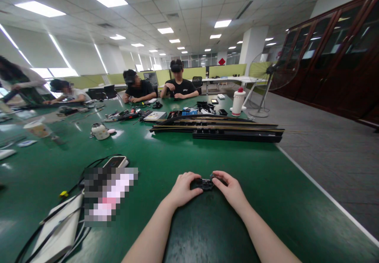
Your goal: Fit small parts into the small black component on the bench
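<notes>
A small black part (205, 184) with fine detail on top lies low over the green table (160, 156), between my two hands; its exact kind is too small to make out. My left hand (184, 188) grips its left end between thumb and fingers. At the right end, the thumb and forefinger of my right hand (227, 186) pinch a tiny dark piece (212, 177), close against or touching the black part. Fingertips hide some of both pieces.
Long black rails with thin brass-coloured rods (237, 136) lie across the table ahead. To the left are a white power bank (117, 162), cables and a pale flat box (59, 227). A white bottle (238, 103) stands back right. Several people sit or stand beyond.
</notes>
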Motion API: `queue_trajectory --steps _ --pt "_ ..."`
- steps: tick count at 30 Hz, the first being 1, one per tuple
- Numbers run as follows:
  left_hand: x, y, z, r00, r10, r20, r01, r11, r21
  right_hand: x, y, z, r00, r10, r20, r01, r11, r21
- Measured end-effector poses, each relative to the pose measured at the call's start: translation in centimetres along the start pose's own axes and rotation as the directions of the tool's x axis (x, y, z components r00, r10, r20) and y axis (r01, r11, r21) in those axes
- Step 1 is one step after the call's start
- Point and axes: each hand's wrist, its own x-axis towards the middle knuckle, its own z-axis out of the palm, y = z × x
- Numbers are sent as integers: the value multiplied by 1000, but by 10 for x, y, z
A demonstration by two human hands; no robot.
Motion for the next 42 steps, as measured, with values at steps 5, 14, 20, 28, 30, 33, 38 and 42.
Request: queue_trajectory --steps 5,14,20,28,30,33,38,42 --pt "0 -1 1 1000 9 -7 -9 1000 -2 2 2 -2 1000 27 -14 -26 999 38" --pt "0 1 -1 1000 13 -6 -13 1000 3 2 -7 -3 995 90 -46 -83 986 144" --pt "0 1 -1 1000 12 -5 -12 1000 6 1 -10 -4 991 117 -63 -104 978 179" --pt "0 2 0 1000 4 -5 -4 1000 14 0 -14 -4 978 169 -121 -131 952 276" --pt "0 2 -1 1000 7 -3 -7 1000 15 0 -14 -4 976 177 -130 -134 948 288" --pt "0 3 -2 1000 7 -1 -7 1000 15 0 -14 -4 972 194 -135 -146 942 303" --pt "0 3 -2 1000 4 -4 -4 1000 13 0 -14 -5 967 212 -141 -156 931 330" --pt "0 3 -1 1000 2 -2 -2 1000 13 -1 -14 -5 965 222 -142 -160 922 352"
